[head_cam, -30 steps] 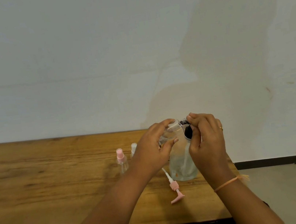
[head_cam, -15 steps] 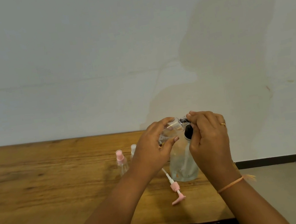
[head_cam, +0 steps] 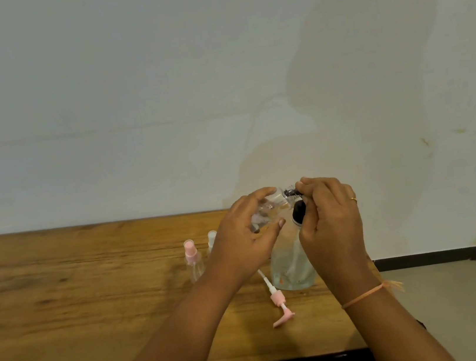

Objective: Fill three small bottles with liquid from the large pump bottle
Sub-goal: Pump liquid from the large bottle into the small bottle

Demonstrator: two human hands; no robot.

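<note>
My left hand [head_cam: 246, 234] grips a small clear bottle [head_cam: 268, 208], tilted with its mouth against the black nozzle [head_cam: 291, 193] of the large clear pump bottle [head_cam: 291, 268]. That large bottle stands on the wooden table [head_cam: 63, 299]. My right hand [head_cam: 330, 228] curls over its black pump head [head_cam: 298, 213], fingertips on the nozzle. A small clear bottle with a pink cap [head_cam: 193, 259] stands to the left. Another small bottle with a white cap [head_cam: 211, 240] is half hidden behind my left hand.
A loose pink pump top with its white tube [head_cam: 278, 301] lies on the table just in front of the large bottle. The table's right end is near my right wrist, with floor [head_cam: 464, 301] beyond. A plain wall rises behind the table.
Both hands and the bottles have stayed almost still at the nozzle; only the view has shifted slightly.
</note>
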